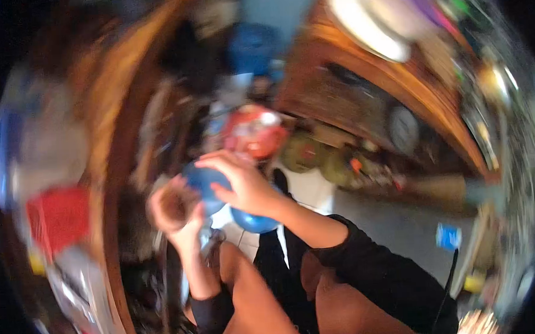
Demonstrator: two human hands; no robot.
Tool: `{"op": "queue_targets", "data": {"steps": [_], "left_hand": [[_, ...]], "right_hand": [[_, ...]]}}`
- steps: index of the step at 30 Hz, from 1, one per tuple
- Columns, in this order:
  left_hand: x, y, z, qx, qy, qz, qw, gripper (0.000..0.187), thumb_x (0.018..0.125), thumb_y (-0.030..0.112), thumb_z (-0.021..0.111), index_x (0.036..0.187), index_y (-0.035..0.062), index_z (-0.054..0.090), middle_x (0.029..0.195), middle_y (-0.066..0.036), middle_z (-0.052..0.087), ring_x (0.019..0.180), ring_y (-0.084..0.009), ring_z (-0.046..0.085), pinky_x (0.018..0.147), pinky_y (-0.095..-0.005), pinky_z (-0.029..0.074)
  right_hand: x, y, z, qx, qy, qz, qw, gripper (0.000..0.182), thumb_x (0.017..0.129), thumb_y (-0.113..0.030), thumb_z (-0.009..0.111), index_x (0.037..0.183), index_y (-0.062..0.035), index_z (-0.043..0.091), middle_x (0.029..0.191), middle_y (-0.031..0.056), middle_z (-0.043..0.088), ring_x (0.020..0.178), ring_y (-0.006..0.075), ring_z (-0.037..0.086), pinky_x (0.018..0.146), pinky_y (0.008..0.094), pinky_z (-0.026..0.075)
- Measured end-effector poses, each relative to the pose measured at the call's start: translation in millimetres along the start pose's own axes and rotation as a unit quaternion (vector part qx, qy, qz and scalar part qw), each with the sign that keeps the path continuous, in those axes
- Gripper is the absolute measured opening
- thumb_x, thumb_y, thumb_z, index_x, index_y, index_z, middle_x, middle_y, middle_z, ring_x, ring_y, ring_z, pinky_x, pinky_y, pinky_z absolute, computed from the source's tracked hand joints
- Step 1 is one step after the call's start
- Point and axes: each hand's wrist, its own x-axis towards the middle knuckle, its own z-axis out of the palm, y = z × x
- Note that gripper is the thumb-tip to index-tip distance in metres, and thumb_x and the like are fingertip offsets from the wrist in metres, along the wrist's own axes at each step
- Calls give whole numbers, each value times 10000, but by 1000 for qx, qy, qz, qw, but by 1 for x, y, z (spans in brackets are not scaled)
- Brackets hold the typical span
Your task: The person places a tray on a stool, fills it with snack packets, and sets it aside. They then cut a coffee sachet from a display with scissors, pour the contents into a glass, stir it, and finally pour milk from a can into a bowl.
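The view is smeared by motion. My left hand point(179, 215) curls around a brown, rounded, rough-looking thing point(178, 205) whose kind I cannot make out. Beside it, my right hand point(241, 179) has its thumb and fingers on a smooth blue round thing point(204, 190), perhaps a bowl or lid. The blue thing lies between the two hands. Under my right wrist, lower down, sits another shiny blue rounded thing point(255, 222), partly hidden by the forearm.
Past my hands is a red, glossy bundle point(254, 132). Two olive-green round items point(305, 152) stand under a wooden cabinet point(359, 82), which bears a white plate-like thing point(367, 25). A blue container point(254, 47) stands farther back. A wooden edge point(108, 144) runs along the left, by red cloth point(59, 219).
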Motion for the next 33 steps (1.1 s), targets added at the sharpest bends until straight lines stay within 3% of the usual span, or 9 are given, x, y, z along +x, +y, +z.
{"op": "queue_targets", "data": {"steps": [2,4,8,9,11,14,17,28,33], "left_hand": [[-8,-11,12,6,-49,5,999,642,638,151,771,1171,46,429,1163,-153,504,1039,-252,514,911,-402,414],[-15,-18,31,-1,-96,-12,995,627,655,187,770,1161,40,432,1158,-164,498,1038,-264,512,918,-417,408],[-16,-28,74,8,-216,-10,976,582,654,244,776,1095,28,464,1040,-101,505,978,-229,516,889,-369,418],[-19,-26,88,-1,-234,-3,972,582,654,244,776,1095,28,464,1040,-101,505,978,-229,516,889,-369,418],[-19,-24,104,-15,-344,61,937,554,649,197,771,1079,28,466,990,-70,496,919,-197,513,841,-322,420],[-40,-9,130,-34,-385,17,922,599,588,89,766,1098,31,457,986,-45,502,886,-162,507,819,-294,417],[-70,6,145,-13,-419,-3,908,601,567,37,736,1104,28,468,999,-52,525,930,-168,519,847,-298,417],[-207,78,173,-78,-450,-202,866,593,582,36,757,1104,69,478,1037,-77,548,942,-195,548,839,-337,443],[-175,104,154,-35,-531,-128,837,607,582,51,773,1107,52,467,1033,-84,547,937,-198,550,840,-338,444]], "right_hand": [[-37,1,-48,-99,155,25,983,376,727,-68,620,1096,-73,548,1157,133,495,1099,309,474,941,378,372],[-89,7,-115,-292,353,51,887,336,700,-117,617,1033,-102,579,1077,136,534,1057,327,485,916,416,359],[-247,-56,-269,-627,562,103,529,354,639,-89,604,987,-67,544,1016,126,539,945,317,494,826,447,350],[-290,-68,-290,-703,571,160,392,330,680,-140,627,989,-63,540,1021,135,529,937,325,493,831,450,358],[-356,-85,-315,-693,534,403,269,373,743,-312,628,992,-50,536,1003,141,523,960,331,488,811,450,383],[-396,-96,-342,-645,450,512,346,528,742,-495,592,988,-31,533,969,140,512,966,322,482,788,438,401],[-403,-93,-346,-657,441,485,372,617,725,-575,558,977,-13,529,946,139,502,946,313,479,779,432,400],[-396,-95,-342,-568,550,472,390,551,670,-486,676,938,-27,533,933,99,486,922,251,471,861,370,360],[-391,-100,-342,-549,538,513,382,564,681,-512,654,959,-35,535,957,98,489,961,250,464,884,366,351]]}}
